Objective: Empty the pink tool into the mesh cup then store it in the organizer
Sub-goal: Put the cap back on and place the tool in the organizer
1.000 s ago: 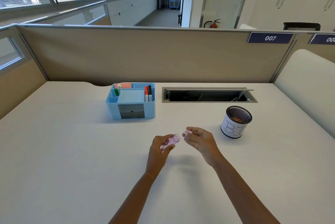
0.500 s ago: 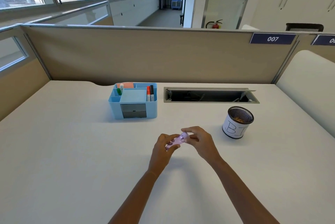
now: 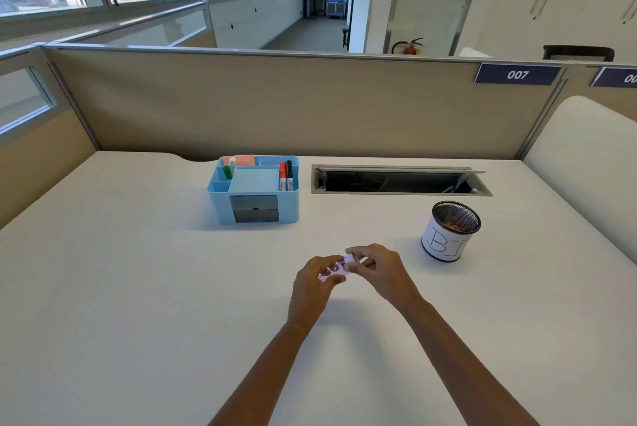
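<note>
Both hands meet over the middle of the white desk (image 3: 138,288), closed together on the pink tool (image 3: 336,270); the left hand (image 3: 315,279) pinches its near end, the right hand (image 3: 377,269) grips its far end with curled fingers; most of the tool is covered by fingers, so its shape and any seam between its parts are hard to make out; whether it touches the desk cannot be told. The mesh cup (image 3: 451,231) stands upright to the right of the hands, well apart from them, wrapped in a white paper label with handwritten letters partly turned out of sight; something brownish lies inside, too small to identify. The blue organizer (image 3: 253,189) sits farther back and left of the hands; 2 markers (image 3: 286,176), 1 red-capped and 1 black-capped, stand in its right compartment; a green-capped item stands at its left. Both forearms are cut off by the lower edge.
</note>
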Motion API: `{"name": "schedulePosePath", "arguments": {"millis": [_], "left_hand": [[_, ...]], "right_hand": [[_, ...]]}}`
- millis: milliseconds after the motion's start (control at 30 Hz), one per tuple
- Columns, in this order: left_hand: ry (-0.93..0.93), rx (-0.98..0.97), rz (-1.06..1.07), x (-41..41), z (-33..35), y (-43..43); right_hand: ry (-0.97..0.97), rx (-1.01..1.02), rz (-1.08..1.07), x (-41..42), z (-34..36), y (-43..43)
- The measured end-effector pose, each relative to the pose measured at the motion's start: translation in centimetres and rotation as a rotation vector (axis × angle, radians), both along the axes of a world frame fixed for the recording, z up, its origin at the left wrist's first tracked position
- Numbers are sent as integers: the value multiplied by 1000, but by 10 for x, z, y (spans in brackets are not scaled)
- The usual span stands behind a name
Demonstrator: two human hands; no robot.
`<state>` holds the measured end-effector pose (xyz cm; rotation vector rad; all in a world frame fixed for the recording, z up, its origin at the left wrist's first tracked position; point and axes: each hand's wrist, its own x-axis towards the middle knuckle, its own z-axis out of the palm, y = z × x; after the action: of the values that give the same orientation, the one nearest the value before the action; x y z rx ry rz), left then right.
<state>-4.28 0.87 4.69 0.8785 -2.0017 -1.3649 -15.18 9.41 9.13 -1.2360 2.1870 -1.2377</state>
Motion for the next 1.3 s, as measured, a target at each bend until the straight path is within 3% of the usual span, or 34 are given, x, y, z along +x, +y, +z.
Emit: {"name": "schedulePosePath", "arguments": {"millis": [333, 600, 800, 1000, 1100, 1300], "left_hand": [[-44, 38, 40, -2, -8, 10], [-54, 63, 118, -7, -10, 24], [98, 182, 148, -9, 0, 22], [117, 171, 58, -6, 2, 6], [-2, 101, -33, -3, 1, -7], [-572, -365, 6, 19, -11, -64]], "right_hand": [[-18, 91, -11, 3, -1, 1], [-117, 25, -174, 14, -9, -5], [-365, 20, -226, 27, -16, -13], [-462, -17, -208, 28, -16, -29], [-329, 2, -207, 26, -11, -48], [41, 52, -76, 29, 15, -104]]}}
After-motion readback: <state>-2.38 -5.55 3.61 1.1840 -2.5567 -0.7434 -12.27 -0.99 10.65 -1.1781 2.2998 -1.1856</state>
